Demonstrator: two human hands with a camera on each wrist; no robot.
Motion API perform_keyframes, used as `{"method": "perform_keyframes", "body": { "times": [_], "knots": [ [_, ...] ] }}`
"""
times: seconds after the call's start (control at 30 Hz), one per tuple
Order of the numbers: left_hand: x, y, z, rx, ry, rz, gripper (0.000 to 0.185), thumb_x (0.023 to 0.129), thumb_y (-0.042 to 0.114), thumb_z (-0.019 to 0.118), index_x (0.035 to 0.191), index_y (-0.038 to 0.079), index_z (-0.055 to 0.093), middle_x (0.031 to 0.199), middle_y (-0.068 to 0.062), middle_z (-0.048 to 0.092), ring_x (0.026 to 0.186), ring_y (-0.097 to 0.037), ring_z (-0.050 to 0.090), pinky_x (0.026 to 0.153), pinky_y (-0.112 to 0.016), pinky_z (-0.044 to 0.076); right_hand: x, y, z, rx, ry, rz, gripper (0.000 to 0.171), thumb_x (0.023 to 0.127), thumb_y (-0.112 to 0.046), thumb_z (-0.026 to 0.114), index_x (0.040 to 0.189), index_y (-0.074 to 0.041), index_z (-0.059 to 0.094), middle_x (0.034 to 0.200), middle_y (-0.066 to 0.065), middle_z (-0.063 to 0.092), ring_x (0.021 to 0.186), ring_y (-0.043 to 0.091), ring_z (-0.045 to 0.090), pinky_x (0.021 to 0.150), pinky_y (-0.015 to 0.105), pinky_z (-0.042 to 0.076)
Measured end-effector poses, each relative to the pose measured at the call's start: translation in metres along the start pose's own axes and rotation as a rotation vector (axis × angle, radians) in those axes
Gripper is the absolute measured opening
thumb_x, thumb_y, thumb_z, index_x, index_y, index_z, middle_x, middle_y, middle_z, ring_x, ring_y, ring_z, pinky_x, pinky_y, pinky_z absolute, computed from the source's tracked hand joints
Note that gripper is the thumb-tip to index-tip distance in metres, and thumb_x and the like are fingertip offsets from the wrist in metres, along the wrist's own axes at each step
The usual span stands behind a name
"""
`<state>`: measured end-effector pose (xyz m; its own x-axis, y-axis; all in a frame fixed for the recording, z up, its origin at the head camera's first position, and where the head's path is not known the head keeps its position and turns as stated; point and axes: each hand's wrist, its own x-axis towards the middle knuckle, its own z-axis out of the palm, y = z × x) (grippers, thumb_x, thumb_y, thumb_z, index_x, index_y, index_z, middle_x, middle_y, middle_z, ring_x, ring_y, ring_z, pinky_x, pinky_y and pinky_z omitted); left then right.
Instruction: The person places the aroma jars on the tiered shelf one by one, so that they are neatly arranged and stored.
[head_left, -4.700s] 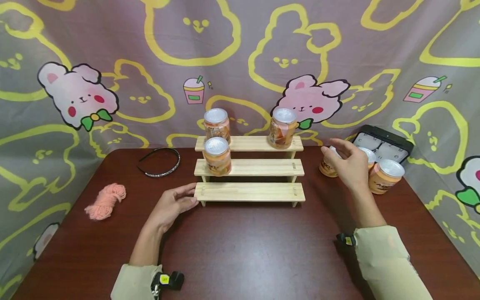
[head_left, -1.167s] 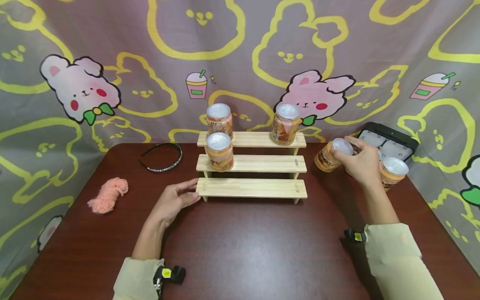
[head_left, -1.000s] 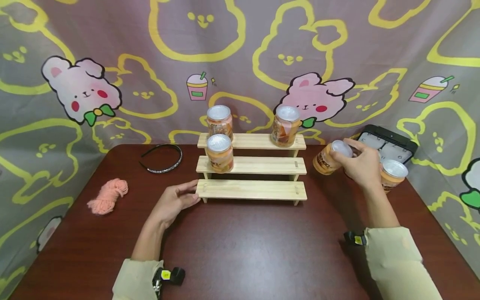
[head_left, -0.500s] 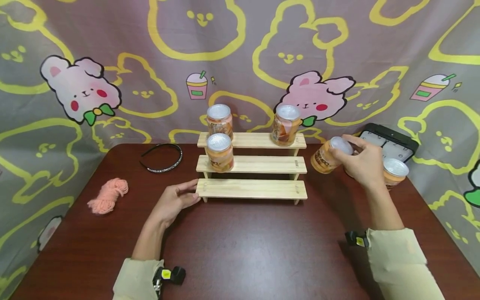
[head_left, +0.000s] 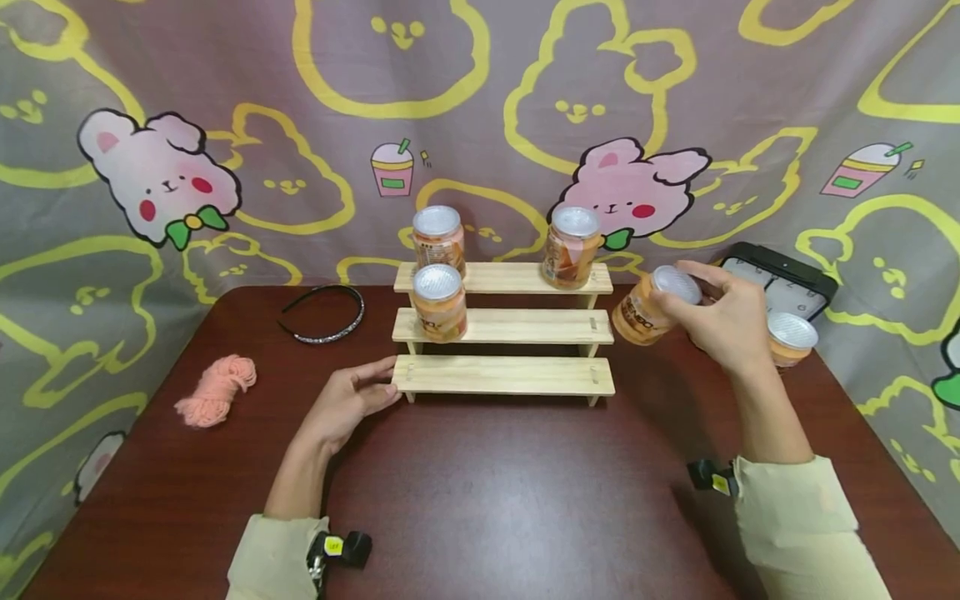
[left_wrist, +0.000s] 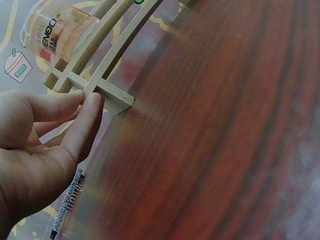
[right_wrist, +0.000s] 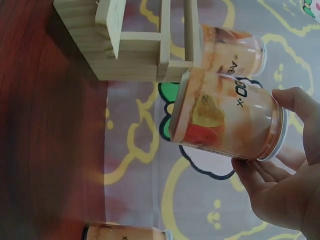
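A three-step wooden rack point(head_left: 502, 375) stands mid-table. Two orange jars sit on its top step point(head_left: 438, 235) point(head_left: 572, 247) and one on the middle step point(head_left: 438, 302). My right hand point(head_left: 723, 321) grips another orange jar point(head_left: 651, 307) by its silver-lidded end, tilted, in the air just right of the rack's middle step; the right wrist view shows that jar point(right_wrist: 227, 120) close to the rack's end point(right_wrist: 125, 47). My left hand point(head_left: 352, 400) rests on the table with fingertips point(left_wrist: 90, 107) touching the left end of the bottom step point(left_wrist: 112, 95).
One more jar point(head_left: 791, 337) stands on the table at the right, in front of a black tray point(head_left: 780, 279). A black headband point(head_left: 322, 312) and a pink yarn bundle point(head_left: 217, 390) lie at the left. A cartoon-print cloth hangs behind.
My right hand took hold of a jar at the right, lifted it and carried it leftward toward the rack's right end. The left hand has stayed at the bottom step.
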<state>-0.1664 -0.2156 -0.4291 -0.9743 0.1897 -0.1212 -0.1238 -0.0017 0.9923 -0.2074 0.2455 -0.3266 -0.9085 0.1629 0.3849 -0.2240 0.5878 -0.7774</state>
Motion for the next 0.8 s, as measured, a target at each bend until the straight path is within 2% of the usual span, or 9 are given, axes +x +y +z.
{"method": "perform_keyframes", "body": {
  "times": [0.33,0.8],
  "knots": [
    [-0.002,0.001,-0.001,0.024,0.007,-0.021,0.053,0.098,-0.014,0.052,0.149,-0.012,0.039,0.140,-0.035,0.043,0.103,-0.009,0.064,0.097,-0.026,0.054,-0.006,-0.011,0.003,0.000,-0.111,-0.050,0.048,0.085,-0.017,0.080,0.126,0.005,0.067,0.117,0.022,0.066,0.083,0.000,0.059,0.068,0.005,0.050],
    [0.000,0.002,0.000,0.024,0.015,-0.024,0.053,0.098,-0.013,0.052,0.149,-0.011,0.040,0.141,-0.034,0.043,0.105,-0.009,0.064,0.098,-0.026,0.054,-0.003,-0.021,0.021,0.114,-0.105,-0.169,0.045,0.081,-0.002,0.083,0.122,0.009,0.069,0.117,0.024,0.068,0.088,0.003,0.060,0.076,0.005,0.050]
  ]
}}
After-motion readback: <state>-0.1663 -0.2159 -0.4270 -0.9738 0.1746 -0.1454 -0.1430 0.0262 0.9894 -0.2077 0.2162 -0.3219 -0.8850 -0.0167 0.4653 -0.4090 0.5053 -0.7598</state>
